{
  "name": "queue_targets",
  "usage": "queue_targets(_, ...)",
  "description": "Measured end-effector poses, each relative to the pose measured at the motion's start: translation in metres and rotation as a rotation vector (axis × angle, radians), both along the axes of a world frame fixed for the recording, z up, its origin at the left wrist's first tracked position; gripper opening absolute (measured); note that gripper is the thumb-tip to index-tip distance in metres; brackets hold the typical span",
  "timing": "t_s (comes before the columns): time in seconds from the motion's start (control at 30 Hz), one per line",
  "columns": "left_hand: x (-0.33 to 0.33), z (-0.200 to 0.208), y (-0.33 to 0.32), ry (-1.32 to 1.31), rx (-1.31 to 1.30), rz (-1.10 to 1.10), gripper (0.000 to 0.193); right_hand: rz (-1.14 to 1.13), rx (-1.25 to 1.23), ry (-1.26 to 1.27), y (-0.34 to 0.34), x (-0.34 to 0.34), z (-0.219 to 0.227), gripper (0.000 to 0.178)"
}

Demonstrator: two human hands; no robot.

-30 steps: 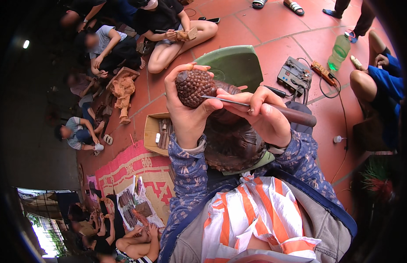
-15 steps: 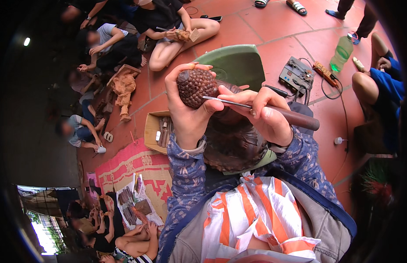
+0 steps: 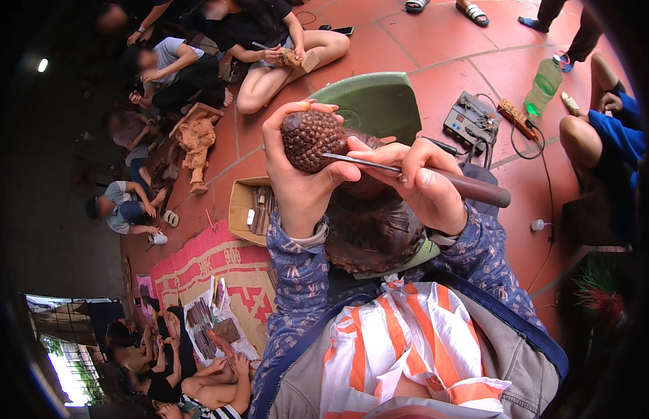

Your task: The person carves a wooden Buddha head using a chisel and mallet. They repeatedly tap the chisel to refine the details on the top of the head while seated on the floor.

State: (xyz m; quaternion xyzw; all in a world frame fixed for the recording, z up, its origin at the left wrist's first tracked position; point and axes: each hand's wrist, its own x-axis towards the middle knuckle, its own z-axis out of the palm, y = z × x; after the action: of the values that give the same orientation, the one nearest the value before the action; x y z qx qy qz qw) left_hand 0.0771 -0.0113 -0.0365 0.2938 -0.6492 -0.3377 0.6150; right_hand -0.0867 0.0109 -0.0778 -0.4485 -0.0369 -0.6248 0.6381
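A dark brown wooden carving of a figure lies across my lap, its knobbly, tightly curled head (image 3: 314,142) pointing away from me. My left hand (image 3: 300,171) wraps round that head from the left side, thumb towards the right. Between the fingers of my right hand (image 3: 425,183) is a carving chisel (image 3: 471,187) with a round brown handle and a thin metal blade. The blade points left, and its tip is at the lower right of the curls, close by my left thumb. Both hands partly cover the figure's face and neck; its broad, dark base (image 3: 373,241) is nearest my body.
A green plastic basin (image 3: 384,105) stands beyond the carving. Left is a cardboard box (image 3: 242,202) of tools. Right are a grey control box (image 3: 471,119), a power strip (image 3: 516,117) with cables, and a green bottle (image 3: 544,87). Several people sit around, some holding carvings.
My hands, the chisel and the carving stay almost in place. At the left, co-workers have shifted their hands and heads slightly.
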Motion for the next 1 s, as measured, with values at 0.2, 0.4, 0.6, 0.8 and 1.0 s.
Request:
queue_targets(0.2, -0.002, 0.003, 0.003, -0.014, 0.021, 0.038, 0.087, -0.027, -0.065, 0.147, -0.006, -0.007, 0.000, 0.021)
queue_targets(0.4, -0.003, 0.002, 0.003, -0.019, 0.017, 0.048, 0.087, -0.062, -0.141, 0.104, -0.011, -0.005, -0.001, 0.020)
queue_targets(0.6, 0.001, 0.001, 0.001, -0.043, -0.016, 0.060, 0.092, 0.054, -0.142, 0.057, -0.020, -0.012, 0.004, 0.016)
queue_targets(0.8, 0.001, 0.001, 0.002, 0.014, 0.030, 0.035, 0.096, -0.084, -0.172, 0.009, -0.016, -0.015, 0.005, 0.026)
queue_targets(1.0, 0.002, 0.000, 0.000, 0.040, 0.021, 0.001, 0.094, -0.029, -0.261, 0.108, -0.014, -0.012, 0.002, 0.020)
